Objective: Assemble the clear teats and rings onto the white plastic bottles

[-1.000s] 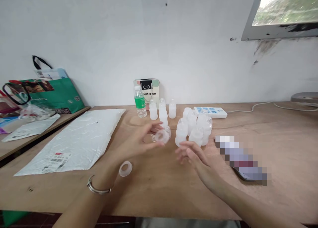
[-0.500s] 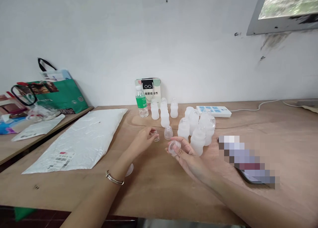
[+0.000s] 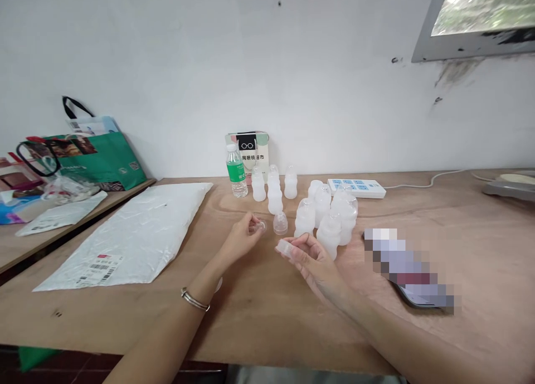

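Note:
My left hand (image 3: 244, 232) pinches a small clear bottle nipple (image 3: 261, 227) just above the table. In my right hand (image 3: 311, 258), thumb and fingers grip a translucent white screw ring (image 3: 285, 248), turned edge-on. Between the two hands, a clear domed cap (image 3: 280, 223) stands on the table. White baby bottles stand behind it, among them one tall bottle (image 3: 275, 194). A further cluster of bottles (image 3: 329, 233) is right beside my right hand, which partly hides it. Under my left wrist a clear round piece (image 3: 219, 284) shows only in part.
A water bottle (image 3: 237, 172) and a paper bag (image 3: 261, 150) stand by the wall. A power strip (image 3: 357, 188) lies behind the bottles, a phone (image 3: 418, 295) to the right. A white plastic mailer (image 3: 137, 233) covers the left side; a green bag (image 3: 104, 161) sits beyond.
My left hand has lifted the nipple slightly off the table. My right hand has tilted the screw ring from facing me to edge-on. The view has shifted a little.

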Demonstrator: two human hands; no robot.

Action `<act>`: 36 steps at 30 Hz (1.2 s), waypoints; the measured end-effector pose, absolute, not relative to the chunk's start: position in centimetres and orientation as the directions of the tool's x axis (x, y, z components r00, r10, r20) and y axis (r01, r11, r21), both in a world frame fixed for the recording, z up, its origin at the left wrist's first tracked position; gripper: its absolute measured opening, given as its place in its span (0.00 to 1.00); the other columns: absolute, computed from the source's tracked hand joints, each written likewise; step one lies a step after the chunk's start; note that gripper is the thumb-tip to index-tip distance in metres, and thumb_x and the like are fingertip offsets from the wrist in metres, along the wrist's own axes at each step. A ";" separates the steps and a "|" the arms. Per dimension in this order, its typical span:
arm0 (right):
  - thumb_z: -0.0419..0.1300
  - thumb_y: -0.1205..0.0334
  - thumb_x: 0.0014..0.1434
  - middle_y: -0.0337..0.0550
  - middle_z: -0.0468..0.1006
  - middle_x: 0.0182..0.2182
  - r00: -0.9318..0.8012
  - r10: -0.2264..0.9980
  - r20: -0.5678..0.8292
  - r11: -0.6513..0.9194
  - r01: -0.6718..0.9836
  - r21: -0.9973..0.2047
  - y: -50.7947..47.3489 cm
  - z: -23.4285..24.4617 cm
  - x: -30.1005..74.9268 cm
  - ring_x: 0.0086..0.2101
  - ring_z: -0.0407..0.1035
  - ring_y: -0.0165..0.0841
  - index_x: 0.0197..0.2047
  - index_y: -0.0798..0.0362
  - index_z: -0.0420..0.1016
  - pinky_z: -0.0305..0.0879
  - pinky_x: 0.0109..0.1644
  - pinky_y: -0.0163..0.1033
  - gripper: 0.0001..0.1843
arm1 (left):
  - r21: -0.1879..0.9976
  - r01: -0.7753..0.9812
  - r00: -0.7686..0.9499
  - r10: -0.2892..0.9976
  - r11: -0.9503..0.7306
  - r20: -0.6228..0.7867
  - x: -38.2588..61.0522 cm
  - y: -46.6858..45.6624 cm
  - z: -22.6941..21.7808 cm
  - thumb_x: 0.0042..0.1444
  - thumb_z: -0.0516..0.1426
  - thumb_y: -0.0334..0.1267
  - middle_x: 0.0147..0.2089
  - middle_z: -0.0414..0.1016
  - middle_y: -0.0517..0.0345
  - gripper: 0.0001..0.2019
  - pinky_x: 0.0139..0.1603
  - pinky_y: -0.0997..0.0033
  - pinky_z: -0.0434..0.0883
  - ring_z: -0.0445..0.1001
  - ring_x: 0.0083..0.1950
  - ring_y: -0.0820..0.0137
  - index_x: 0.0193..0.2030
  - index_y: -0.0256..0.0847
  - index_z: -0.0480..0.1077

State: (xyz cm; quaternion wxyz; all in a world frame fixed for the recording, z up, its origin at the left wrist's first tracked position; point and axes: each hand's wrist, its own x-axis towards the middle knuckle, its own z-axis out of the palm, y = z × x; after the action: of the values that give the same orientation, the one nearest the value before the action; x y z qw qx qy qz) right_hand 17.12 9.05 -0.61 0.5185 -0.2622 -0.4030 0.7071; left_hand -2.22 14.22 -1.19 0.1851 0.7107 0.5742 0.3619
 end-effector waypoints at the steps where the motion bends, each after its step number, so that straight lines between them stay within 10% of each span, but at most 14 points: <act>1: 0.71 0.51 0.40 0.37 0.77 0.34 -0.323 0.946 0.033 -0.155 -0.541 -0.827 9.0 -0.6 17.1 0.41 0.73 0.34 0.27 0.50 0.67 0.63 0.55 0.45 0.18 | 0.712 0.637 0.094 0.947 -0.294 0.307 -2.1 13.6 -0.6 0.56 0.53 0.41 0.44 0.74 0.53 0.07 0.43 0.64 0.72 0.74 0.42 0.67 0.37 0.40 0.63; 10: 0.67 0.52 0.47 0.40 0.79 0.37 -0.335 0.940 -0.065 -0.284 -0.663 -0.692 9.4 -0.9 16.7 0.42 0.72 0.34 0.32 0.50 0.71 0.64 0.54 0.42 0.14 | 0.591 0.610 0.312 0.846 -0.528 0.433 -0.4 7.7 2.9 0.58 0.54 0.39 0.39 0.75 0.59 0.12 0.37 0.73 0.69 0.72 0.35 0.73 0.49 0.44 0.67; 24: 0.70 0.63 0.46 0.35 0.81 0.32 -0.519 0.851 -0.075 -0.456 -0.662 -0.594 9.5 -1.6 16.6 0.30 0.73 0.23 0.37 0.51 0.74 0.70 0.39 0.27 0.14 | 0.496 0.609 0.233 0.738 -0.619 0.633 0.8 8.4 0.7 0.50 0.60 0.49 0.34 0.67 0.59 0.18 0.28 0.74 0.70 0.68 0.29 0.74 0.40 0.40 0.63; 36: 0.65 0.63 0.52 0.41 0.81 0.35 -0.514 0.853 -0.084 -0.471 -0.692 -0.548 10.0 -2.1 16.6 0.37 0.75 0.28 0.35 0.54 0.76 0.71 0.42 0.30 0.06 | 0.309 0.656 0.278 0.601 -0.689 0.749 1.3 8.3 -0.5 0.57 0.57 0.37 0.48 0.73 0.50 0.12 0.49 0.66 0.74 0.74 0.47 0.67 0.48 0.40 0.68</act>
State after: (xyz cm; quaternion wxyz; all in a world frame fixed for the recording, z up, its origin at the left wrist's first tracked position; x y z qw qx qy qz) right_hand 16.62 10.03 -2.13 0.4602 -0.1762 -0.2296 0.8393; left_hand 1.34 8.27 -0.45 -0.0298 0.7990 0.3933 0.4540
